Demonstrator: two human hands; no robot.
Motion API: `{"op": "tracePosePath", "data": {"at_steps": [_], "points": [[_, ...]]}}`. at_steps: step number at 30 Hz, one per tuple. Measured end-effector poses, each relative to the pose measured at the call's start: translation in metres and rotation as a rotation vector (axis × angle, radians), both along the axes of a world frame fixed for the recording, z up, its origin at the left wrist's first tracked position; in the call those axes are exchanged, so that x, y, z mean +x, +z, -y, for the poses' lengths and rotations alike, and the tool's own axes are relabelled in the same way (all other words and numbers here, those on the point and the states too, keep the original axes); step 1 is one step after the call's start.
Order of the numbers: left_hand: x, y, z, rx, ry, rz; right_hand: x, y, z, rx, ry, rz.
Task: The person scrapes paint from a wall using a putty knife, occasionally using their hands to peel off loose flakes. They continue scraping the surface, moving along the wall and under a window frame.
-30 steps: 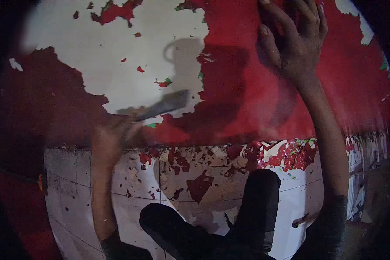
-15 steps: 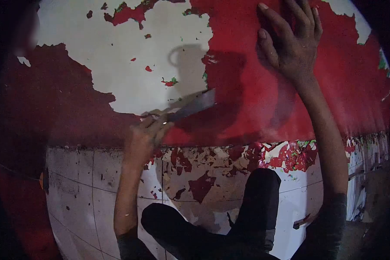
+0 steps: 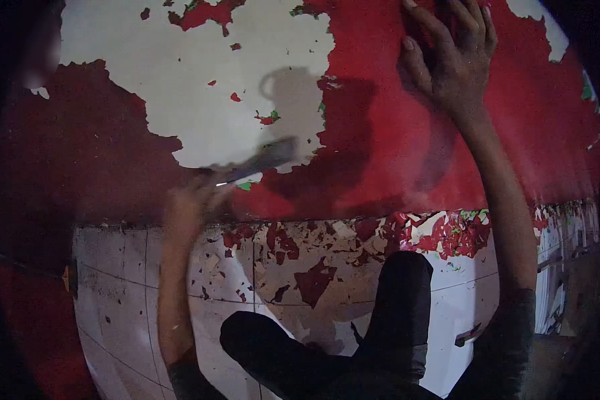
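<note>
Since the last frame, the left hand point(image 3: 195, 199) has slid back toward the left, and the flat-bladed tool point(image 3: 270, 157) went with it. Half a second ago the blade reached across the ragged edge onto the red; now its broad end sits over the pale patch point(image 3: 200, 107).

Only got the head view on my end, so here's what I see. Left hand is wrapped around the handle end of the tool, fingers closed in a narrow grip, blade slanting up and to the right. It's all pretty motion-blurred, so I can't tell if the edge is actually touching the surface. A bit of green point(image 3: 245, 187) shows just below the blade, right where the pale patch meets the red coating point(image 3: 407, 153).

Right hand point(image 3: 455, 77) isn't holding any tool I can see. It's up on the red part, fingers spread wide and a little bent, thumb out to the side, well apart from the blade. A mug-shaped shadow point(image 3: 290, 97) falls between the two hands.

Down below, red and cream flakes point(image 3: 313, 283) are scattered over the pale tiles point(image 3: 117, 307), piled thickest along the base of the red surface. I've also got two dark-clothed knees point(image 3: 405, 287) poking into the shot.
</note>
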State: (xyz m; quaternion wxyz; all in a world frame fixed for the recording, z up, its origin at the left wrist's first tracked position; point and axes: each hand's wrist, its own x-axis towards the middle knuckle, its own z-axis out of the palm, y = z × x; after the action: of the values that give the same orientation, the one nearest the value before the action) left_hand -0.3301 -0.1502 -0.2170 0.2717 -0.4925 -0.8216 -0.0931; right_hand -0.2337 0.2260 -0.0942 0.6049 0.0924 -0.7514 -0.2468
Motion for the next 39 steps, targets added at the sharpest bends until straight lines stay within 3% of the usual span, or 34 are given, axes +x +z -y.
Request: {"op": "tracePosePath", "data": {"at_steps": [2, 4, 7, 11, 13, 16, 19, 22, 25, 28, 31, 32, 35, 39], "points": [[0.002, -0.008, -0.019, -0.076, -0.1, -0.081, 0.0, 0.0, 0.0, 0.008, -0.002, -0.004], [0.003, -0.01, -0.031, -0.16, -0.024, -0.016, 0.001, 0.001, 0.0, 0.007, 0.01, 0.001], [-0.004, -0.001, 0.006, -0.034, 0.232, 0.249, -0.006, 0.0, -0.01, 0.048, 0.014, -0.03], [0.004, -0.014, -0.019, -0.072, 0.081, 0.113, 0.011, 0.002, 0.003, -0.041, -0.085, 0.1], [0.013, -0.014, -0.029, -0.08, 0.03, 0.063, 0.004, 0.001, 0.001, -0.028, -0.024, 0.052], [0.014, 0.012, 0.005, 0.096, 0.236, 0.352, 0.005, 0.001, -0.001, -0.035, -0.059, 0.073], [0.009, -0.015, -0.005, 0.206, 0.167, 0.35, 0.004, -0.001, 0.001, -0.039, -0.028, 0.058], [0.019, -0.023, -0.016, 0.039, 0.228, 0.204, -0.003, 0.0, -0.006, 0.022, 0.028, -0.013], [0.02, -0.014, 0.011, 0.114, 0.276, 0.239, -0.002, 0.0, -0.004, 0.008, 0.039, -0.002], [0.015, -0.014, -0.012, 0.252, 0.104, 0.399, 0.002, 0.0, 0.001, -0.033, 0.015, 0.026], [0.03, -0.012, -0.055, -0.019, 0.034, 0.123, 0.002, -0.001, 0.0, -0.026, 0.021, 0.018], [0.03, -0.009, -0.045, 0.056, 0.02, 0.158, 0.0, 0.0, -0.003, -0.014, 0.031, 0.015], [0.018, -0.017, -0.002, 0.284, 0.154, 0.329, -0.003, -0.002, -0.007, 0.03, 0.028, -0.017], [0.028, -0.02, -0.022, 0.16, 0.202, 0.246, 0.003, 0.0, 0.0, -0.032, 0.006, 0.021]]}}
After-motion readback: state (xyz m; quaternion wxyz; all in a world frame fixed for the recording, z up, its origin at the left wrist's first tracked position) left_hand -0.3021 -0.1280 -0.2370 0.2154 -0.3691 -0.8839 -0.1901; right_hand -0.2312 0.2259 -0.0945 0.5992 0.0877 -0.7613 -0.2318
